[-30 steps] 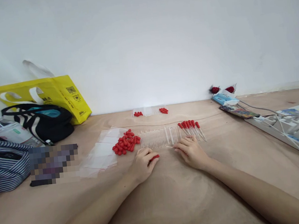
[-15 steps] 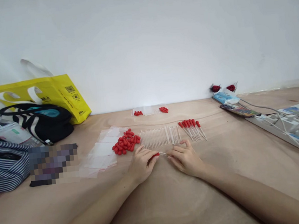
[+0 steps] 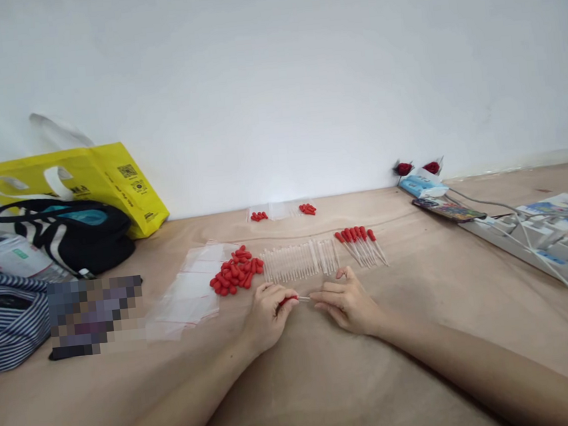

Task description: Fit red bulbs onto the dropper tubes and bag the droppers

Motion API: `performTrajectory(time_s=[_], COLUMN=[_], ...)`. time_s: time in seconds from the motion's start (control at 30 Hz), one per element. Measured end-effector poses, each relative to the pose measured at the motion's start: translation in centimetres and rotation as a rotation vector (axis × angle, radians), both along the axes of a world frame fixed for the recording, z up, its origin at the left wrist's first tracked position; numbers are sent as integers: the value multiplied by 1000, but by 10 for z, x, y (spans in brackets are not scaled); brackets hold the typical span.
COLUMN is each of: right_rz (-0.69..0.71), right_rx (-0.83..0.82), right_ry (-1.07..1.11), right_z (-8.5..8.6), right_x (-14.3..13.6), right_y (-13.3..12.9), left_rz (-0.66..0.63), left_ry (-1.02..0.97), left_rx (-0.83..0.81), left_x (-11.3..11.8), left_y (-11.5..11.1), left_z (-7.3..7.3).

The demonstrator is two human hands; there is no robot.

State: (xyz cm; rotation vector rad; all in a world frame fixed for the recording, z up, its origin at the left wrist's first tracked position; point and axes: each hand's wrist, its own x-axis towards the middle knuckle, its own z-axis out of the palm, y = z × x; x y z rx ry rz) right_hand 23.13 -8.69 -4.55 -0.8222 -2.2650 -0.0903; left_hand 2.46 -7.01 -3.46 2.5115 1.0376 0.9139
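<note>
My left hand (image 3: 265, 316) is closed in a pinch on a red rubber dropper bulb (image 3: 289, 299). A thin clear dropper tube (image 3: 304, 299) points from the bulb toward my right hand (image 3: 347, 305), whose thumb and fingers pinch its other end. How far the tube sits inside the bulb is hidden by my fingers. Just beyond my left hand lies a heap of loose red bulbs (image 3: 233, 275). A row of clear tubes (image 3: 293, 263) lies side by side beyond both hands. Several droppers with red bulbs on them (image 3: 361, 242) lie to the right of that row.
Flat clear zip bags (image 3: 184, 296) spread left of the bulbs. More bags holding red bulbs (image 3: 259, 216) lie by the wall. At the left stand a yellow bag (image 3: 133, 187), a black bag (image 3: 100, 237) and a striped pouch (image 3: 10, 320). Power strips with cables (image 3: 543, 251) lie right.
The whole view has shifted slightly. My right fingers have come a little closer to my left hand, and less tube shows between them. Both hands still hold the same dropper parts.
</note>
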Motion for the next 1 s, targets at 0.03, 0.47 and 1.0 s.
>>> performTrajectory(time_s=[0.03, 0.47, 1.0], right_rz=[2, -53, -42], right_rx=[35, 3, -94], right_ry=[-12, -26, 47], right_z=[1, 0, 3], right_x=[1, -8, 0], right_y=[0, -8, -3], left_rz=[-23, -145, -86], left_ry=[15, 106, 45], left_rx=[2, 142, 49], left_x=[0, 3, -2], left_y=[0, -5, -2], left_z=[0, -2, 0])
